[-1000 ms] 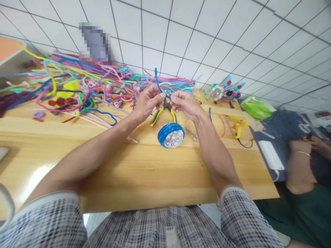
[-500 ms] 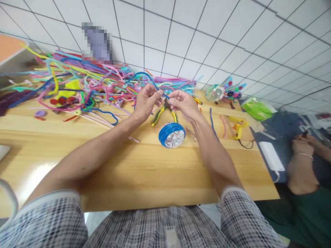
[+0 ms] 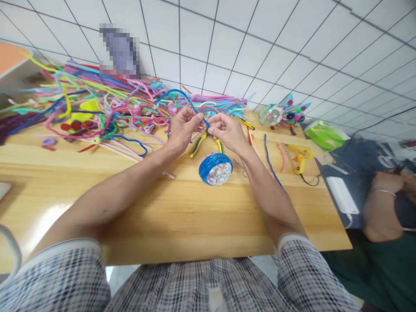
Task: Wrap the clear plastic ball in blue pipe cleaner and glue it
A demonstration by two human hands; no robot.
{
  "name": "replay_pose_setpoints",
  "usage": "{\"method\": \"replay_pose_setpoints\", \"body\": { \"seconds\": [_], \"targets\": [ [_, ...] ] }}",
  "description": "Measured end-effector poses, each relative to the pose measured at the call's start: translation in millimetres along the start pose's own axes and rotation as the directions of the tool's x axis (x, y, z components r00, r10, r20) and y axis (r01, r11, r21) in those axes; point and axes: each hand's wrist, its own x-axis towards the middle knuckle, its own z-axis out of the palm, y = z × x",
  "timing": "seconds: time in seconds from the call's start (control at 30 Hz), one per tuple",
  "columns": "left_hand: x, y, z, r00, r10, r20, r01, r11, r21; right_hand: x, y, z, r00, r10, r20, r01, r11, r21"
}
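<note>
So nearest us is our checked shirt (image 3: 175, 284), then a wide stretch of wooden table (image 3: 182, 216). Next up, a round thing wrapped in blue (image 3: 208, 164), with a shiny silvery patch facing us. Just behind it, yellow-and-green pliers (image 3: 198, 146) lie with their handles spread, heads hidden by our hands.

Above those, our left hand (image 3: 183, 128) and right hand (image 3: 227, 132) sit close together, both pinching one blue pipe cleaner (image 3: 189, 99) between thumb and fingertips; its free end arcs up and left from our fingers. Off to the right we've got another blue stem (image 3: 268, 158) and a yellow glue gun (image 3: 301, 158) on the wood. Farther back there's a messy, colourful pipe cleaner pile (image 3: 123, 99), then the tiled wall (image 3: 227, 47).
</note>
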Motion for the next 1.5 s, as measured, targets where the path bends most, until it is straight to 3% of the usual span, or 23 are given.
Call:
{"method": "replay_pose_setpoints", "body": {
  "seconds": [0.3, 0.53, 0.73, 1.0, 1.23, 1.37, 1.5],
  "targets": [
    [-6, 6, 4.2, 0.966, -0.258, -0.036, 0.251, 0.959, -0.130, -1, -4, -5, 0.995, -0.050, 0.084, 0.042, 0.995, 0.091],
    [-5, 12, 6.8, 0.953, -0.299, -0.037, 0.291, 0.945, -0.148, 3, 4, -7, 0.995, -0.013, 0.097, -0.007, 0.979, 0.203],
    [-2, 18, 4.6, 0.930, -0.358, 0.080, 0.367, 0.913, -0.179, 7, 11, -11, 0.994, 0.039, 0.105, -0.070, 0.946, 0.317],
    [-8, 9, 6.1, 0.967, -0.239, 0.087, 0.246, 0.966, -0.079, 6, 12, -1, 0.999, 0.027, 0.022, -0.032, 0.953, 0.302],
    [-6, 4, 5.7, 0.962, -0.232, 0.141, 0.230, 0.973, 0.031, 7, 11, -1, 1.000, -0.001, 0.019, -0.005, 0.950, 0.312],
    [-7, 5, 6.9, 0.967, -0.234, 0.103, 0.239, 0.970, -0.039, 5, 5, -2, 0.999, 0.032, 0.010, -0.034, 0.951, 0.308],
    [-4, 10, 6.9, 0.944, -0.319, 0.078, 0.328, 0.934, -0.144, 4, 2, -3, 0.996, 0.082, 0.024, -0.086, 0.949, 0.303]
  ]
}}
